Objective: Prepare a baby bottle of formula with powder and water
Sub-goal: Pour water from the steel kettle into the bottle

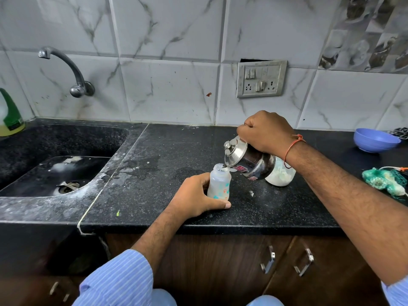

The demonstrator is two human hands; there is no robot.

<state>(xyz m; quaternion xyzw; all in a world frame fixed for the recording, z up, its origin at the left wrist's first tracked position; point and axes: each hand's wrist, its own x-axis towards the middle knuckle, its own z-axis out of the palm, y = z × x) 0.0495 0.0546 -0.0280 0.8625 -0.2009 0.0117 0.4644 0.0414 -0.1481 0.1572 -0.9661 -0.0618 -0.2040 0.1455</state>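
A small translucent baby bottle (219, 182) with coloured prints stands open on the black counter (276, 208), and my left hand (196, 199) grips its lower body. My right hand (265, 131) holds a lidded steel jug (249, 159) by its handle, tilted left so its spout touches the bottle's mouth. A thin stream runs from spout to bottle. Behind the jug stands a clear jar of white powder (281, 175), partly hidden by the jug and my right wrist.
A dark sink (50, 173) with a wall tap (72, 71) lies to the left. A green bottle (10, 115) stands at the far left. A blue bowl (375, 140) and a green mesh scrubber (384, 180) lie at the right. A switch panel (261, 79) is on the tiled wall.
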